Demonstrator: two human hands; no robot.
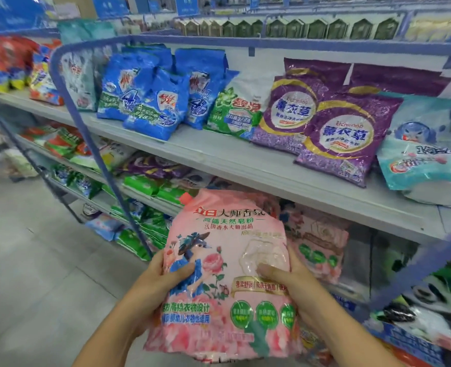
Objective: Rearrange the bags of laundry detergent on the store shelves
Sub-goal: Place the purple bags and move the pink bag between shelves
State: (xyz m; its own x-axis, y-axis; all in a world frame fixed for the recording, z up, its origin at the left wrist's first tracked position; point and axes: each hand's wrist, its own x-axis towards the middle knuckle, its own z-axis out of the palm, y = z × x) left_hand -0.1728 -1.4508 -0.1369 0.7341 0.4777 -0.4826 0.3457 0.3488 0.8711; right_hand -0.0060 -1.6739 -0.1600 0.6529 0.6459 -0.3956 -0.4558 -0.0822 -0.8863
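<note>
Shelf point(245, 165): two purple bags point(346, 133); both hands point(163, 276) grip one pink bag point(227, 274)

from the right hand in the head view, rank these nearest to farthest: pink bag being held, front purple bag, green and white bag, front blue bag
1. pink bag, held in the right hand, low centre
2. front purple bag, upper shelf, above right
3. green and white bag, upper shelf, centre
4. front blue bag, upper shelf, left

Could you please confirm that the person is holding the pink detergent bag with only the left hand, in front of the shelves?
Not quite: the head view shows both hands holding the pink detergent bag, the left hand and the right hand, in front of the shelves.
</note>
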